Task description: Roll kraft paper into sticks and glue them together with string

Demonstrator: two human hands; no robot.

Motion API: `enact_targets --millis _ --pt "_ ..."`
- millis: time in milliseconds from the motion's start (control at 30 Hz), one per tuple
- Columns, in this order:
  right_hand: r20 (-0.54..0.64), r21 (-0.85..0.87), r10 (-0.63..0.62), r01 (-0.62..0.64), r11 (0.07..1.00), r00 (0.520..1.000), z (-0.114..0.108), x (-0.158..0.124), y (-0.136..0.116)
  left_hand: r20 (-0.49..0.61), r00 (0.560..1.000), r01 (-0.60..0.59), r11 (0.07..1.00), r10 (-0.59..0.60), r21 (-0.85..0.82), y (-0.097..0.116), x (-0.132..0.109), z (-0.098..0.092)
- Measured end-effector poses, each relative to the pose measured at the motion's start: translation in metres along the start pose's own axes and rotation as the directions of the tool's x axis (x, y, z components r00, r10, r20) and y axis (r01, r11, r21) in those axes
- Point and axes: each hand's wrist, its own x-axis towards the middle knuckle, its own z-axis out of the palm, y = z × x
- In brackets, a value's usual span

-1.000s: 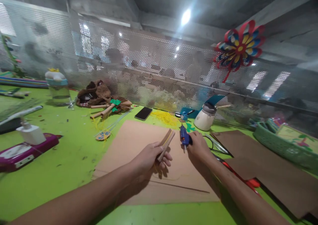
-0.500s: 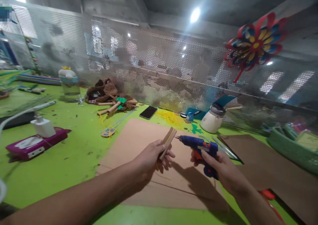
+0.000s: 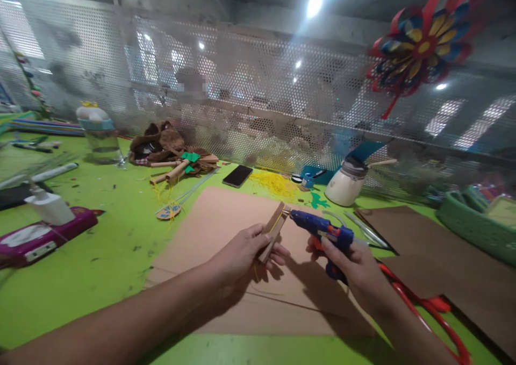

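Between the thumb and fingers of my left hand (image 3: pixel 252 252) is a folded brown cardboard strip (image 3: pixel 274 229), tilted up to the right. A yellow string runs along the strip and hangs loose below it. My right hand (image 3: pixel 349 263) is wrapped round the handle of a blue glue gun (image 3: pixel 322 229) with orange parts. The gun's metal nozzle points left and meets the upper end of the strip. Under both hands lie sheets of tan cardboard (image 3: pixel 217 209) on the green table.
A phone (image 3: pixel 237 176), yellow shredded string (image 3: pixel 274 184) and a white jar (image 3: pixel 345 185) stand at the back. To the left are a purple power strip (image 3: pixel 52 236) and a glass jar (image 3: pixel 102 142). Red-handled scissors (image 3: pixel 419 300), brown board (image 3: pixel 427 263) and a green basket (image 3: pixel 471 230) lie right.
The glue gun's nozzle has moved from just right of the strip onto its upper end. My view has shifted slightly, and more of the red scissors shows by my right forearm.
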Motion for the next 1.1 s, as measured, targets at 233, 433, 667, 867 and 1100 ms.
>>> enact_targets --millis 233,433,667,867,1100 --pt "-0.006 0.066 -0.028 0.028 0.997 1.0 -0.004 0.0 0.008 0.053 0.998 0.036 0.999 -0.035 -0.026 0.002 0.0 0.001" --pt "0.006 0.127 0.038 -0.039 0.991 0.999 -0.007 0.0 0.017 0.088 0.994 0.065 0.996 -0.059 -0.066 0.004 0.0 0.0" --pt "0.052 0.291 -0.025 0.009 0.957 0.998 -0.009 0.0 0.015 0.037 0.998 0.048 0.999 -0.048 0.001 0.007 -0.002 -0.003" --pt "0.032 0.357 -0.056 0.041 0.933 0.998 -0.008 0.002 0.014 0.012 0.996 0.085 0.996 -0.085 -0.017 0.004 -0.001 -0.002" --pt "0.047 0.359 -0.044 0.024 0.933 0.998 -0.006 0.002 0.011 -0.014 0.997 0.078 0.997 -0.078 -0.029 0.002 -0.002 -0.001"
